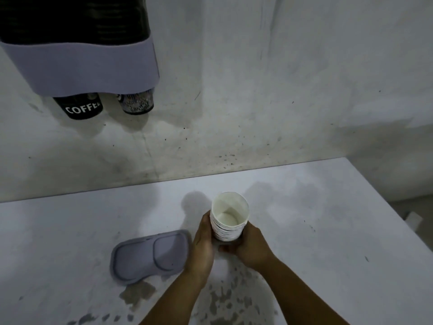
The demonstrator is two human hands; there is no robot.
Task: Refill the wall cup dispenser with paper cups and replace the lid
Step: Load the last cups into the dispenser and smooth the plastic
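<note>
Both hands, left (203, 245) and right (249, 248), gripped a cup stack (229, 219) standing on the surface (328, 231). Just left lay the lid (150, 255). On the wall hung the dispenser (89, 66), two cups (78, 107) poking below.

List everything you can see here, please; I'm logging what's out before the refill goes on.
wall cup dispenser: one, grey base under a dark upper part, on the wall at top left
black cup: one, marked COFFEE, sticking out of the dispenser's bottom, left side
patterned cup: one, dark with pale print, sticking out beside it, right side
lid: one, grey, lying flat on the table left of the hands
stack of paper cups: one stack, white, upright, mouths up, on the table
table: one, white, stained, against the wall
left hand: grips the stack's left side
right hand: grips the stack's right side, low down
</note>
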